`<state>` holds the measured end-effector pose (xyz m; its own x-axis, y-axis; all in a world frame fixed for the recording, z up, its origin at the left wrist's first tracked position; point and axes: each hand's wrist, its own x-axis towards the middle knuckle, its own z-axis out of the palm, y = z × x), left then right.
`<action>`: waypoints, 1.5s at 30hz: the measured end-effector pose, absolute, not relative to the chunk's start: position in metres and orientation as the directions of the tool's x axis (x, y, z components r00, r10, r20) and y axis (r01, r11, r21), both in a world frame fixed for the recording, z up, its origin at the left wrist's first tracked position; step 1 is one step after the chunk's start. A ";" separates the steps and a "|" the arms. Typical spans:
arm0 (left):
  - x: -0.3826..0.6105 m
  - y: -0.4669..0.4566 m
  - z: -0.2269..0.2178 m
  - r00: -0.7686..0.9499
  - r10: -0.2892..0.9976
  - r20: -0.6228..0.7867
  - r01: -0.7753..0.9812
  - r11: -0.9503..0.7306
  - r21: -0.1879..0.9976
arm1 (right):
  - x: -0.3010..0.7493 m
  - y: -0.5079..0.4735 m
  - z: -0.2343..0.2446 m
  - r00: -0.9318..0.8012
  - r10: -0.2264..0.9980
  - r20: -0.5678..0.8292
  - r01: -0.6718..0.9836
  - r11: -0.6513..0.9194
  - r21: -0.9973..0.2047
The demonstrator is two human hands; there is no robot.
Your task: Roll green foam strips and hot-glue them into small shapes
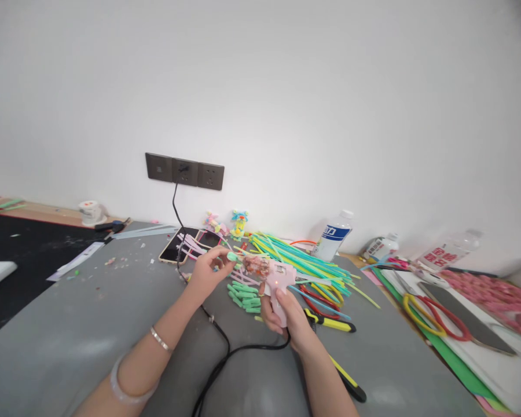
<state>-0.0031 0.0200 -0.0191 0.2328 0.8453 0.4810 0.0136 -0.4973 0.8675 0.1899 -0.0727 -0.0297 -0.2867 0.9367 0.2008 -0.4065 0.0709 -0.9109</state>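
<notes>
In my right hand (286, 315) is a pink hot glue gun (282, 277), its fingers wrapped round the handle and its nozzle aimed left. A small light glows on the gun's side, and its front end looks crusted. My left hand (212, 269) pinches a small light-green fuzzy piece (232, 256) close to the nozzle; I cannot tell whether the two touch. Beneath the gun lies a pile of short green pipe cleaner pieces (244, 297). Long yellow, green and teal pipe cleaners (316, 263) spread out behind and to the right.
A black cord (219, 330) crosses the table to a wall socket (184, 171). Yellow-black pliers (330, 322) lie right of my right hand. A phone (178, 246), two small fuzzy figures (239, 223) and a bottle (333, 236) stand or lie behind. Scissors (436, 315) rest at right.
</notes>
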 end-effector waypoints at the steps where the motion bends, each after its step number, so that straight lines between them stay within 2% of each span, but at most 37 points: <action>1: -0.003 0.020 -0.019 0.226 0.847 0.481 0.002 -0.494 0.869 | 0.190 -0.072 -0.030 -0.287 0.937 0.202 -0.409 0.071 -0.910; 13: -0.004 0.020 -0.017 0.174 0.854 0.490 -0.097 -0.481 0.872 | 0.190 -0.073 -0.028 -0.283 0.938 0.200 -0.402 0.073 -0.913; 32: -0.006 0.017 -0.011 0.116 0.854 0.507 -0.159 -0.488 0.858 | 0.191 -0.069 -0.034 -0.252 0.954 0.161 -0.376 0.056 -0.925; 38: -0.006 0.017 -0.011 0.122 0.866 0.484 -0.166 -0.463 0.871 | 0.191 -0.070 -0.030 -0.184 0.963 0.197 -0.404 0.109 -0.908; 45: -0.005 0.019 -0.014 0.139 0.876 0.462 -0.135 -0.445 0.885 | 0.191 -0.076 -0.024 -0.189 0.955 0.230 -0.474 0.117 -0.873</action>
